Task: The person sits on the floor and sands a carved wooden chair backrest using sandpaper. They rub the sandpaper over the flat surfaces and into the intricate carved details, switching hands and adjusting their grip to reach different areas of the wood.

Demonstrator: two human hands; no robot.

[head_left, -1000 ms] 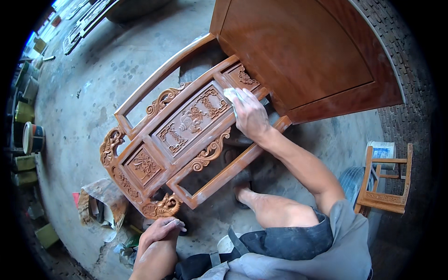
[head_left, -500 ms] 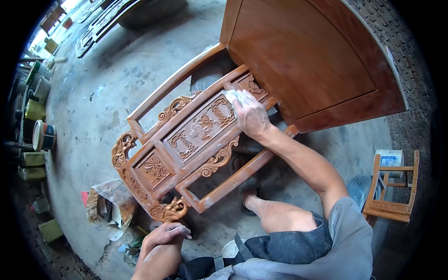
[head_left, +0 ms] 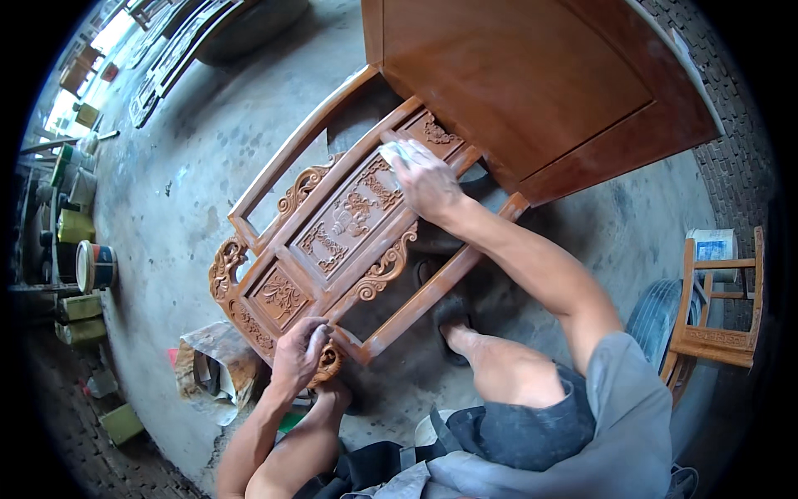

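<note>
A reddish-brown carved wooden furniture frame (head_left: 345,268), its relief panels whitened with dust, slants across the middle. My right hand (head_left: 428,183) lies on the upper part of its long central panel, fingers bent over a folded pale sheet (head_left: 391,153) that looks like sandpaper. The sheet is pressed against the dividing strip and mostly covered by my fingers. My left hand (head_left: 299,353) is curled around the near lower corner of the frame, just beside a rounded scroll carving (head_left: 327,366). The ends of its fingers are partly hidden.
A large smooth wooden panel (head_left: 515,83) joins the frame's far right end. A small wooden stool (head_left: 719,303) and a white bucket (head_left: 713,245) stand at the right. A paper sack (head_left: 218,366) sits at the left, with tubs (head_left: 93,266) beyond.
My left hand has risen from my knee to the frame's near corner. My right hand stays on the panel with the sheet; the view has shifted slightly.
</note>
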